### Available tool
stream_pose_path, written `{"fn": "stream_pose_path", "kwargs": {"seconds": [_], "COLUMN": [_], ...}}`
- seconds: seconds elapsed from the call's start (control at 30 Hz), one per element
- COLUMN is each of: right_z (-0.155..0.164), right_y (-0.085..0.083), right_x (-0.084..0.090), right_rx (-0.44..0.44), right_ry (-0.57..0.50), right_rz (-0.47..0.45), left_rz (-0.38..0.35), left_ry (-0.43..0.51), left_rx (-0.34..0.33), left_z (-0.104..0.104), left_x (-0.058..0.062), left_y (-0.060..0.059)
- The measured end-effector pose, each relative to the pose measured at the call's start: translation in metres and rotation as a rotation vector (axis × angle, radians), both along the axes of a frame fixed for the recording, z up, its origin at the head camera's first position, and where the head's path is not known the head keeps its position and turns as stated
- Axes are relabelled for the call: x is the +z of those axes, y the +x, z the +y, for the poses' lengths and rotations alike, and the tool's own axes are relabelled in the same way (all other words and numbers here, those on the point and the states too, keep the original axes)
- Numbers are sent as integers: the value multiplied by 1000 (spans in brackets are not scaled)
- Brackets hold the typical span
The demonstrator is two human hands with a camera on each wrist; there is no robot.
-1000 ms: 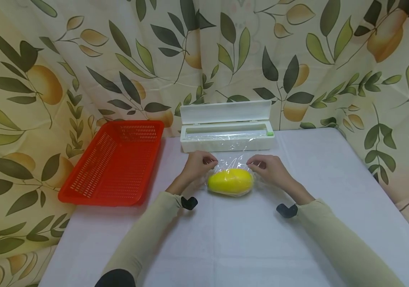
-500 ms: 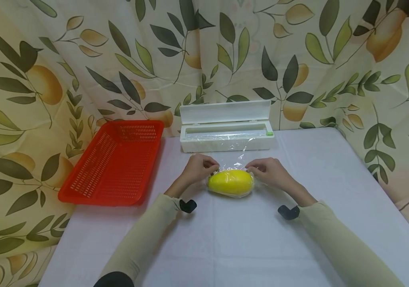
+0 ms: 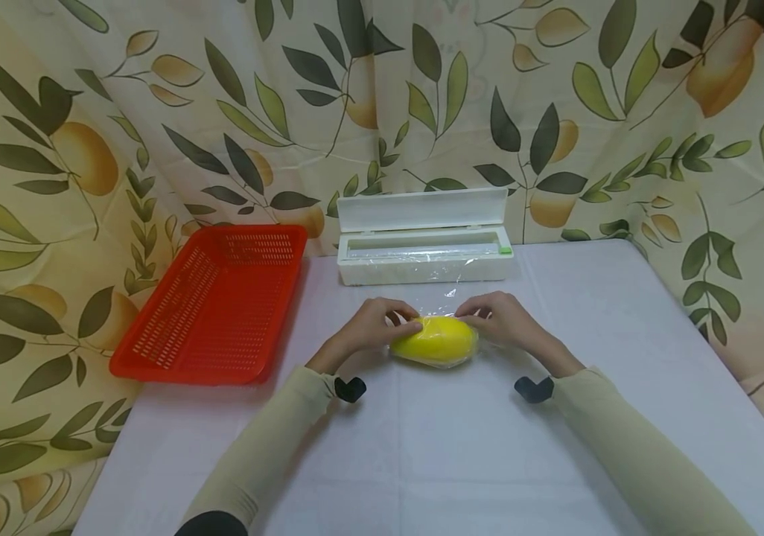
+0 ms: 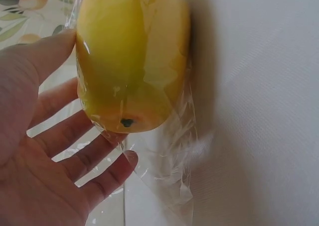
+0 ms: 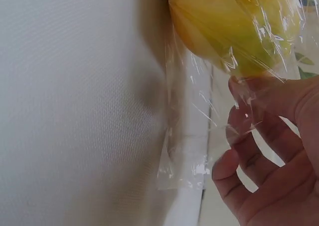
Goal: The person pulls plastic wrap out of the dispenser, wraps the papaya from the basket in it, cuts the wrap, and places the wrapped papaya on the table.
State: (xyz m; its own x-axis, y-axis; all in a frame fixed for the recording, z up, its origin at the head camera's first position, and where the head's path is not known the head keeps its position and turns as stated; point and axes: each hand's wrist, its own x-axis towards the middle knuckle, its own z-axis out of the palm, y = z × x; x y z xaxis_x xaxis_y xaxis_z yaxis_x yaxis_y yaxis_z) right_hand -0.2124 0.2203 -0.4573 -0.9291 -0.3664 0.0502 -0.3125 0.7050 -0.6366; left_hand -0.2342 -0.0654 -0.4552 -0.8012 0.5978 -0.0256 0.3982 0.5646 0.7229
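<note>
A yellow mango (image 3: 438, 341), tinged green and with a dark stem mark at one end, lies in clear plastic wrap (image 5: 184, 161). My left hand (image 3: 375, 324) holds its left end. In the left wrist view the thumb (image 4: 57, 49) lies against the mango's side and the other fingers spread behind it. At the right end, my right hand (image 3: 505, 320) pinches the wrap close to the fruit, its thumb tip touching the covered mango. Loose wrap hangs past both ends of the mango.
Behind the hands stands a white wrap dispenser (image 3: 422, 272), lid raised, with a roll inside and a green slider at its right. A red perforated basket (image 3: 188, 372) sits at the left. A leaf-and-fruit patterned curtain (image 3: 422, 112) borders the white table (image 3: 462, 461).
Both hands have come down and nearer from above the mango, drawing the wrap onto it. My left thumb has moved onto the mango. The basket and dispenser stay put.
</note>
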Motion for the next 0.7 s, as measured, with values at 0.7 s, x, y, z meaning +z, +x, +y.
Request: {"fn": "stream_pose_path", "kwargs": {"seconds": [0.7], "right_z": [6], "right_y": [16], "right_x": [4], "right_rx": [142], "right_ry": [-12], "right_rz": [-110], "left_rz": [-38], "left_ry": [-14], "left_rx": [31], "left_z": [-1], "left_x": [1], "left_y": [5]}}
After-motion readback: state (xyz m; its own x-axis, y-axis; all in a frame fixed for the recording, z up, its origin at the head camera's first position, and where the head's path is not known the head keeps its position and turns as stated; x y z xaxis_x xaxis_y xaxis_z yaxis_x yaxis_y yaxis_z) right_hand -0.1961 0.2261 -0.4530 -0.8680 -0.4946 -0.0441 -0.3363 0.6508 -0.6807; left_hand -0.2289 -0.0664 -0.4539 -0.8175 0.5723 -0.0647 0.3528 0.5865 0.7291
